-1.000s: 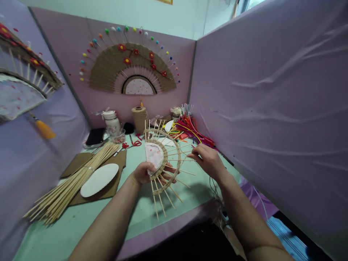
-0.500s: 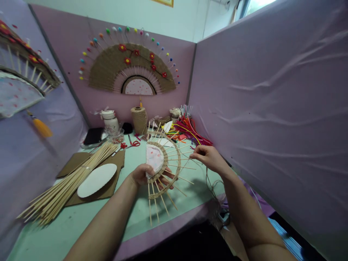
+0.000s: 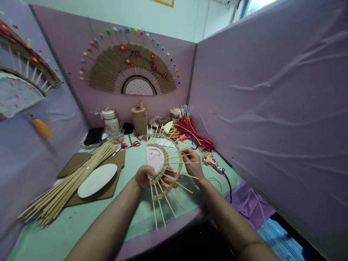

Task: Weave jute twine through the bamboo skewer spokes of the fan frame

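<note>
My left hand (image 3: 145,177) grips a half-made fan frame (image 3: 163,163) by its base: a pink half-disc ringed with woven twine, thin wooden sticks radiating out. It is held upright above the green table (image 3: 81,214). My right hand (image 3: 191,160) is closed among the sticks on the frame's right side, fingers pinched on the twine strand at the outer woven band; the strand itself is too thin to follow.
A bundle of long sticks (image 3: 67,183), a white oval card (image 3: 96,179) on brown cardboard, red scissors (image 3: 130,145), a twine spool (image 3: 139,119), a jar (image 3: 111,122), coloured pipe cleaners (image 3: 194,136) and a glue gun (image 3: 213,162) with its cord lie around. Finished fans hang on the pink walls.
My right hand has moved left from beside the frame into its sticks, uncovering the glue gun. The frame has tilted slightly in my left hand.
</note>
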A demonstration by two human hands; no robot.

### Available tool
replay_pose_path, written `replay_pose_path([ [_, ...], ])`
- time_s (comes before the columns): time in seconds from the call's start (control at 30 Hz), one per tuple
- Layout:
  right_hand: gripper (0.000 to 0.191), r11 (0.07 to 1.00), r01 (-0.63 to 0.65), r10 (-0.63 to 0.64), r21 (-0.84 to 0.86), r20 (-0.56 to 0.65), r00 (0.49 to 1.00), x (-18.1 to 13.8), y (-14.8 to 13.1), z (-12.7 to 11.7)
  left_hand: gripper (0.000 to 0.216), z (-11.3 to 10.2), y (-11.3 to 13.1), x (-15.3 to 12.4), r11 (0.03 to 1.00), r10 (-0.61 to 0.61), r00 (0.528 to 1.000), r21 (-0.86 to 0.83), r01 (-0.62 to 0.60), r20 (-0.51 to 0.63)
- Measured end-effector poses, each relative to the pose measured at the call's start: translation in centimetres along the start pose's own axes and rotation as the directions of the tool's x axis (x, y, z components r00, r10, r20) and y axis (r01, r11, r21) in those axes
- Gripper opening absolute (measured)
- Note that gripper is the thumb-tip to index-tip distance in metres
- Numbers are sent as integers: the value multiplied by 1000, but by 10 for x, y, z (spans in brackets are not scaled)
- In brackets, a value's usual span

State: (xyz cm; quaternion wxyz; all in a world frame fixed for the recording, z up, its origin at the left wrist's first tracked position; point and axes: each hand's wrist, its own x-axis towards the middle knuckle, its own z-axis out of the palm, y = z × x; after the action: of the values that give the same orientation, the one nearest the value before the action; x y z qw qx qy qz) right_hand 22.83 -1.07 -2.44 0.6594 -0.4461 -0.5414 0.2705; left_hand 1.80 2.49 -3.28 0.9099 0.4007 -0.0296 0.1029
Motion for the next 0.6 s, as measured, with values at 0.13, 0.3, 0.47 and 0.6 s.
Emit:
replay_pose_path([
  [0.13, 17, 999, 41, -40, 15, -37, 999, 6, -1, 12, 58, -2, 3, -3, 999, 43, 999, 25, -43, -24],
  [0.3, 19, 986, -32, 22, 165, 62, 998, 9, 0, 21, 56, -16, 5, -7, 997, 43, 996, 75, -38, -76],
  [0.47, 34, 956, -57, 44, 288, 49, 998, 9, 3, 29, 42, -25, -1, -7, 999, 46, 987, 23, -43, -153],
  [0.6, 34, 958, -14, -16, 288, 100, 995, 12, -1, 24, 48, -22, -3, -4, 999, 43, 982, -19, -48, -186],
])
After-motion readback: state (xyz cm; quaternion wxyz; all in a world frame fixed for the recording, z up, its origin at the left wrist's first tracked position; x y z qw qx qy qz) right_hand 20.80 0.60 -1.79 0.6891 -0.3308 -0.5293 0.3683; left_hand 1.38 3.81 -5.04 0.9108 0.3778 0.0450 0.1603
